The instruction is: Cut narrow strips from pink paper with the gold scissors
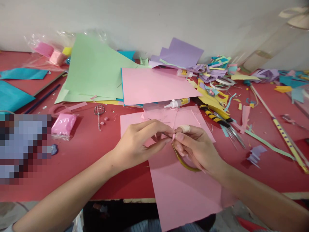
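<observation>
Over pink paper sheets, my two hands meet fingertip to fingertip. A small pink piece (173,138), which looks like folded paper, is pinched by my right hand (196,145), and a pale bandage (183,129) wraps one of its fingers. My left hand (142,140) comes in from the left, its thumb and fingertips closed at the same small piece. Below the right fingers a thin olive-yellow curved band (182,163) hangs, partly hidden by the hand. Beneath lies a large pink sheet (173,193), which reaches over the table's front edge.
Behind the hands are glue bottles (181,102), a pink sheet (156,85) and a green sheet (96,67). Yellow-and-black handled tools (214,116) lie to the right, near paper strips (267,145). Leftward sit a pink clay packet (64,125) and a small wire racket (98,111).
</observation>
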Tool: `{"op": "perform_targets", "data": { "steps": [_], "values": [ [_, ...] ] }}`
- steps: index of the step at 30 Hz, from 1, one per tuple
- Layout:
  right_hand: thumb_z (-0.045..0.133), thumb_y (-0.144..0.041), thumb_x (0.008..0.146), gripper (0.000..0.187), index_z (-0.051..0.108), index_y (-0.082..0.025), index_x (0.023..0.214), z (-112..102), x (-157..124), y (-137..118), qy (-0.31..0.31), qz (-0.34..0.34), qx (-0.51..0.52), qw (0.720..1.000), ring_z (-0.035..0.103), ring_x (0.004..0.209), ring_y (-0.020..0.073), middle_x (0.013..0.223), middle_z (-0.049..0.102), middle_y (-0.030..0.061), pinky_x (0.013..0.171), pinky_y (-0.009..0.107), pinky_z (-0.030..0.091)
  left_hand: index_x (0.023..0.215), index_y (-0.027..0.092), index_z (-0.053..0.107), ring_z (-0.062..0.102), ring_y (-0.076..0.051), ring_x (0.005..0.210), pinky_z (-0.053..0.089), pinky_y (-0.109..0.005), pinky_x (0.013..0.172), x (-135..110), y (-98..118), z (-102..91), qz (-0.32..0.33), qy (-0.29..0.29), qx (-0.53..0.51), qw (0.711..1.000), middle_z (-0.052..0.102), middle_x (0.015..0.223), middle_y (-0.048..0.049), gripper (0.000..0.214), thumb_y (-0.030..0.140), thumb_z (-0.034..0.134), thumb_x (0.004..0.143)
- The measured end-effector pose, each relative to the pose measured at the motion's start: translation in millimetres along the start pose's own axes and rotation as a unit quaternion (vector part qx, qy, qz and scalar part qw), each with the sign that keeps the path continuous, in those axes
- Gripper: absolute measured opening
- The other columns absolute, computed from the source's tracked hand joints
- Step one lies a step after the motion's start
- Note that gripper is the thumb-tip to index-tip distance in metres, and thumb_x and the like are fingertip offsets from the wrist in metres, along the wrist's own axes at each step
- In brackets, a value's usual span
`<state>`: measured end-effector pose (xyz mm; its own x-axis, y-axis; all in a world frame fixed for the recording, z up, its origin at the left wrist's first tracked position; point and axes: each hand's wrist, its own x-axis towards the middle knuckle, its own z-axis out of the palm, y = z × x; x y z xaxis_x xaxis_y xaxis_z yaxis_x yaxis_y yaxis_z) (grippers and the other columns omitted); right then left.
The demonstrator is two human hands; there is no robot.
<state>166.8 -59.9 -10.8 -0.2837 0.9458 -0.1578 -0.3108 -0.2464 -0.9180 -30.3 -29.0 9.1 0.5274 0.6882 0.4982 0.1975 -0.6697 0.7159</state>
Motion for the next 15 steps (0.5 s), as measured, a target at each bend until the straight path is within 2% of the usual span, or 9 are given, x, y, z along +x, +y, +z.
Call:
{"op": "perform_targets", "data": {
  "steps": [3, 6, 8, 11, 15],
  "values": [
    [0.069, -0.028, 0.089, 0.009, 0.075, -0.022, 0.086, 0.9, 0.5, 0.9, 0.004, -0.012, 0.015, 1.0, 0.046, 0.043, 0.0059, 0.053, 0.057, -0.0049, 0.041, 0.019, 0.032, 0.101, 0.015, 0.064, 0.068, -0.01, 0.075, 0.059, -0.02, 0.064, -0.5, 3.0, 0.6, -0.065, 0.019, -0.046, 0.997, 0.072, 0.09, -0.0028, 0.013, 0.017, 0.066, 0.088],
    [0.069, -0.026, 0.089, 0.008, 0.076, -0.023, 0.088, 1.8, 0.4, 1.8, 0.006, -0.027, 0.019, 0.999, 0.047, 0.043, 0.0061, 0.054, 0.059, -0.0042, 0.041, 0.019, 0.035, 0.096, 0.016, 0.067, 0.069, -0.012, 0.077, 0.06, -0.021, 0.066, 0.3, 5.2, 2.6, -0.14, -0.003, -0.095, 0.985, 0.072, 0.088, -0.0022, 0.012, 0.022, 0.07, 0.086],
    [0.07, -0.026, 0.088, 0.008, 0.077, -0.024, 0.089, 2.2, 0.2, 2.2, 0.008, -0.036, 0.012, 0.999, 0.049, 0.044, 0.0065, 0.056, 0.061, -0.0032, 0.041, 0.019, 0.037, 0.092, 0.016, 0.07, 0.069, -0.012, 0.074, 0.06, -0.021, 0.064, 1.4, 6.0, 4.7, -0.168, -0.018, -0.113, 0.979, 0.073, 0.087, -0.0022, 0.008, 0.022, 0.071, 0.085],
    [0.071, -0.025, 0.087, 0.008, 0.078, -0.024, 0.089, 2.7, 0.1, 2.3, 0.014, -0.049, -0.004, 0.999, 0.051, 0.045, 0.0064, 0.059, 0.064, -0.0025, 0.043, 0.019, 0.04, 0.087, 0.016, 0.071, 0.069, -0.012, 0.072, 0.058, -0.02, 0.06, 3.2, 7.2, 6.1, -0.176, -0.029, -0.125, 0.976, 0.075, 0.084, -0.0022, 0.004, 0.019, 0.068, 0.087],
    [0.071, -0.027, 0.087, 0.007, 0.077, -0.023, 0.088, 2.9, 0.7, 1.7, 0.028, -0.048, -0.017, 0.998, 0.05, 0.045, 0.0066, 0.058, 0.062, -0.0029, 0.043, 0.02, 0.04, 0.08, 0.016, 0.069, 0.068, -0.011, 0.069, 0.056, -0.02, 0.061, 4.0, 8.0, 1.6, -0.135, -0.028, -0.083, 0.987, 0.073, 0.076, -0.0003, 0.01, 0.019, 0.066, 0.089]
  ]
}}
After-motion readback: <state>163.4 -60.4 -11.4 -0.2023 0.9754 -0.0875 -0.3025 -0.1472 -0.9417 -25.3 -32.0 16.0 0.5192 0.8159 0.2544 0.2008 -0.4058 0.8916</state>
